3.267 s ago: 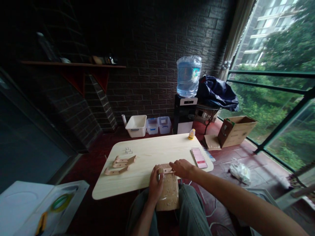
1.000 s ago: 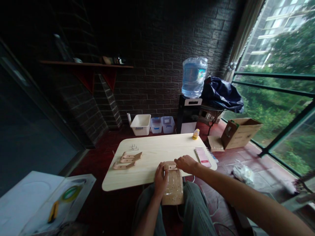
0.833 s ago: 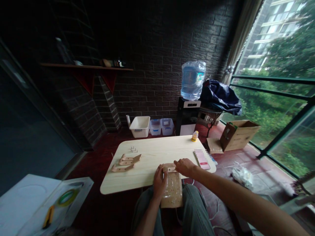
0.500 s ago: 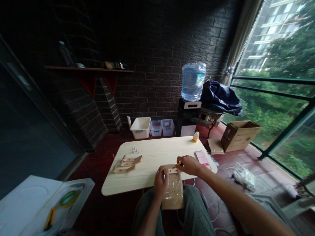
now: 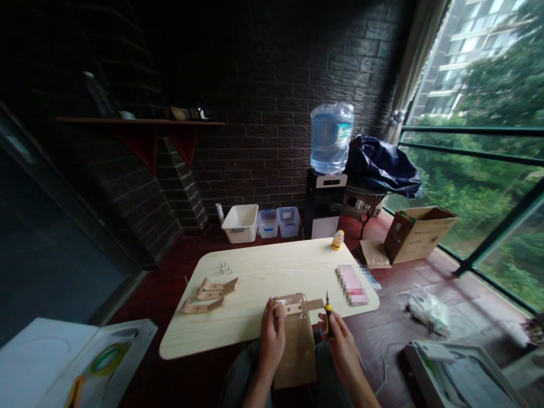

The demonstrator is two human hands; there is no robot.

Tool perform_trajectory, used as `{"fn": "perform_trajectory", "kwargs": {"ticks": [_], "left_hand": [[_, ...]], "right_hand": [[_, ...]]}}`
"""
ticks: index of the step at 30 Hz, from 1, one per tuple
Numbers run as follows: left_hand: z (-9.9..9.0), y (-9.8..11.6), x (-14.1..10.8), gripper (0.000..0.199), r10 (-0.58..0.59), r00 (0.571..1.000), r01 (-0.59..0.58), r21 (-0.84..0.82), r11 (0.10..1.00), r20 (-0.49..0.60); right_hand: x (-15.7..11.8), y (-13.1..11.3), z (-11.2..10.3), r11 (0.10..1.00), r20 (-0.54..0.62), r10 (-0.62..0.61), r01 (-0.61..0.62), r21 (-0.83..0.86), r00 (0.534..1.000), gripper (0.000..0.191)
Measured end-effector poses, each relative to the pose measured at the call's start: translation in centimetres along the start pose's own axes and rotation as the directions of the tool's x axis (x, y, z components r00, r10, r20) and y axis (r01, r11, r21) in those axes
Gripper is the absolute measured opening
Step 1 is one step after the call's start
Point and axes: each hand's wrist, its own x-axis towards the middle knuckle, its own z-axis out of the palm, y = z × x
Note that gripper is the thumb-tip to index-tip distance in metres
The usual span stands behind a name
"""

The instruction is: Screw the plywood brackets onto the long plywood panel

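Note:
My left hand [image 5: 272,334] is closed at the left end of a light wooden strip [image 5: 292,309] with dark holes or screws in it. The strip lies across the upper end of a taped cardboard block [image 5: 296,354], which rests on my lap against the table edge. My right hand [image 5: 343,340] grips a screwdriver [image 5: 328,317] with a yellow and black handle, its tip pointing up, just right of the strip's free end. Several similar bent wooden pieces [image 5: 204,306] lie on the left of the table, with small metal hooks [image 5: 225,267] behind them.
On the pale table [image 5: 272,260] stand a small yellow-based bottle [image 5: 338,240] and a pink phone-like item [image 5: 352,285]. An open case with a yellow cutter [image 5: 75,391] is at lower left. Plastic bins [image 5: 240,224], a water dispenser [image 5: 325,198] and a carton [image 5: 419,235] stand beyond.
My right hand has drawn back from the strip, lowering and turning the screwdriver upright. More of the strip's right end now shows. My left hand stays on it, and the view has shifted slightly.

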Motion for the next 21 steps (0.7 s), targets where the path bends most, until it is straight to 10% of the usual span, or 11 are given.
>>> {"fn": "perform_trajectory", "kwargs": {"ticks": [21], "left_hand": [[0.6, 1.0, 1.4, 0.037, -0.023, 0.995, 0.019, 0.047, 0.999, 0.093]], "right_hand": [[1.2, -1.9, 1.3, 0.569, 0.281, -0.275, 0.391, -0.723, 0.919, 0.024]]}}
